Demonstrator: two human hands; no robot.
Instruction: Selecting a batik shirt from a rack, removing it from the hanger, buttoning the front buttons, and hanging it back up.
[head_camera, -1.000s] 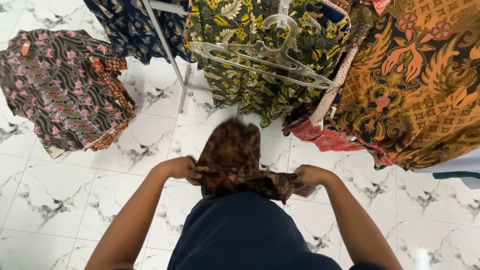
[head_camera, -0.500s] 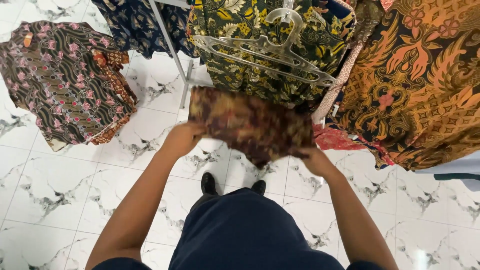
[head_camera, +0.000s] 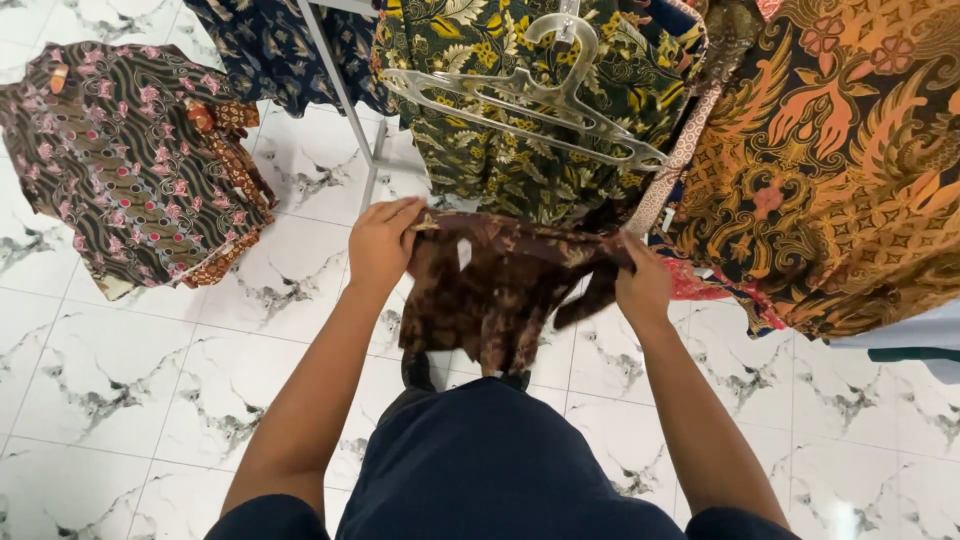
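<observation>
Nearest the camera: dark navy trousers (head_camera: 500, 460) and both forearms reaching fwd, w/ dark shoes (head_camera: 420, 372) just visible below the cloth on the white marbled tile floor (head_camera: 120, 370). Left hand (head_camera: 383, 243) and right hand (head_camera: 643, 287) are well apart, each clamped on an upper edge of a brown batik garment (head_camera: 500, 290), fingers curled over the fabric. Held that way the top edge stretches roughly level btwn the hands and the rest hangs loose in folds above the shoes, so the piece is spread out at waist height, in mid air, touching nothing but the hands. A small pale tag (head_camera: 463, 253) shows nr the top edge, left of centre, prob. marking the neck side, though I can't tell the garment's exact cut. Just beyond, a clear plastic hanger (head_camera: 530, 95) hangs empty, tilted, in front of a green-and-yellow leafy batik (head_camera: 520, 150) on the rack; it sits directly above the held cloth, within easy reach. Far right, a big orange batik (head_camera: 830, 160) w/ bird-like motifs hangs alongside. Far left, a grey metal rack leg (head_camera: 340, 100) slants down to the floor; a dark blue print (head_camera: 270, 50) hangs behind it. Further left, a brown shirt w/ pink flowers (head_camera: 130, 160) lies flat and spread on the tiles, well apart from the hands.
</observation>
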